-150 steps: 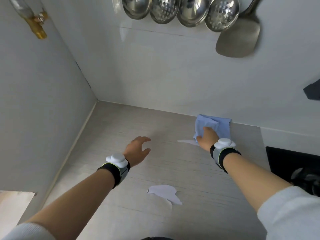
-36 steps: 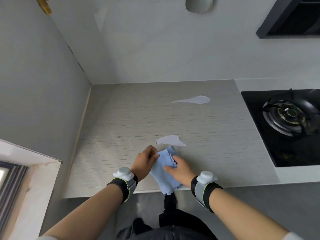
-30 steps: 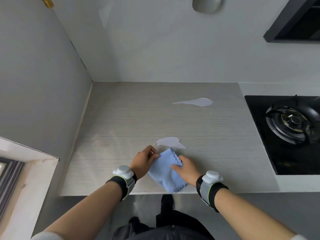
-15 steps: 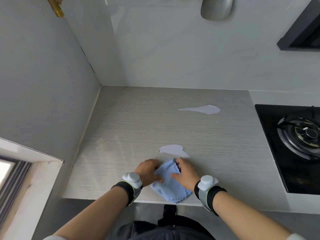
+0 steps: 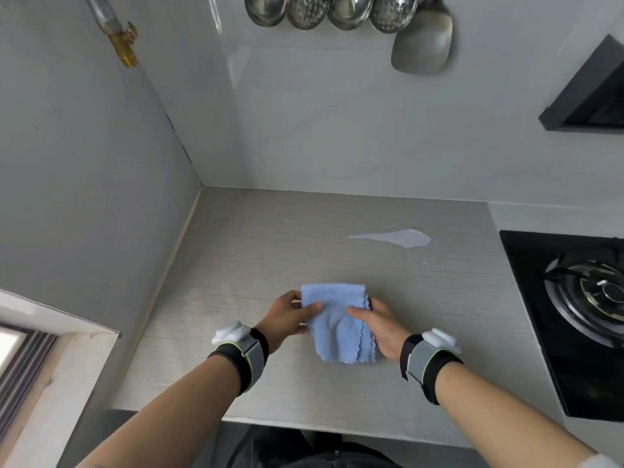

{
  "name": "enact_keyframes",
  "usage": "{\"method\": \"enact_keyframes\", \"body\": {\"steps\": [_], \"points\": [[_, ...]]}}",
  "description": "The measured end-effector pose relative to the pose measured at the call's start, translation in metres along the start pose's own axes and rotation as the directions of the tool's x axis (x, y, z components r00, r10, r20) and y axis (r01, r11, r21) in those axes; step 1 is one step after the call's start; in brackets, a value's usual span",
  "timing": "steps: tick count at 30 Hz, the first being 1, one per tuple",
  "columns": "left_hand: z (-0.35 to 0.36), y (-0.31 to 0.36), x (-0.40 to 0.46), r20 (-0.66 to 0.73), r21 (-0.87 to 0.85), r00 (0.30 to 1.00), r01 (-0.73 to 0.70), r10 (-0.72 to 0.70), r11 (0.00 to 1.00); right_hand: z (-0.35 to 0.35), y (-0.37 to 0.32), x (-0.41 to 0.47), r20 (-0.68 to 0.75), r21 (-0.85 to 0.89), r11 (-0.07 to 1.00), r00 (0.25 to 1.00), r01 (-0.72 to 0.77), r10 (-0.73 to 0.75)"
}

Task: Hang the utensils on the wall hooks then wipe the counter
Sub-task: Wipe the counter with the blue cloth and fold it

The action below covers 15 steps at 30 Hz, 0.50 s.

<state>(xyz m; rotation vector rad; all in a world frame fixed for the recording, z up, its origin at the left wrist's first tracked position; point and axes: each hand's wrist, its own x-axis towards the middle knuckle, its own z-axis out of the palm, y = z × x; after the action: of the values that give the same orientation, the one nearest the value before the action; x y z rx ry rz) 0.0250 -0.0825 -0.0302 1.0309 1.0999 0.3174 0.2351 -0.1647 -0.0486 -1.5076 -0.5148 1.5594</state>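
Note:
A folded light blue cloth (image 5: 337,319) lies flat on the grey counter (image 5: 256,251), near its front edge. My left hand (image 5: 287,317) grips the cloth's left edge and my right hand (image 5: 378,324) presses on its right side. A white patch (image 5: 395,237) shows on the counter farther back to the right. Several steel ladles and skimmers (image 5: 327,10) and a spatula (image 5: 422,45) hang on the back wall above.
A black gas hob (image 5: 574,298) with a burner borders the counter on the right, under a dark range hood (image 5: 594,96). A wall closes the left side, with a brass pipe fitting (image 5: 125,42) high up and a window sill (image 5: 50,349) at lower left.
The cloth has been spread and folded flat, then slid forward over the near white patch, which no longer shows. The view tilted up, bringing the hanging utensils back in.

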Motion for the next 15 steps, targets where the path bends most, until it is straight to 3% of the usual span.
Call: {"method": "enact_keyframes", "body": {"steps": [4,9,15], "points": [[0.009,0.014,0.012,0.125,-0.033,0.986,0.117,-0.112,0.993,-0.014,-0.024,0.017,-0.072,0.05,0.998,0.997,0.028,-0.024],[0.021,0.033,0.036,0.008,-0.057,0.997,0.073,-0.073,0.996,-0.027,-0.048,0.037,-0.157,-0.005,0.997,0.985,0.076,-0.076],[0.035,0.069,0.071,0.0,-0.071,1.0,-0.003,0.003,0.997,-0.047,-0.077,0.062,-0.23,-0.069,0.991,0.964,0.118,-0.131]]}}
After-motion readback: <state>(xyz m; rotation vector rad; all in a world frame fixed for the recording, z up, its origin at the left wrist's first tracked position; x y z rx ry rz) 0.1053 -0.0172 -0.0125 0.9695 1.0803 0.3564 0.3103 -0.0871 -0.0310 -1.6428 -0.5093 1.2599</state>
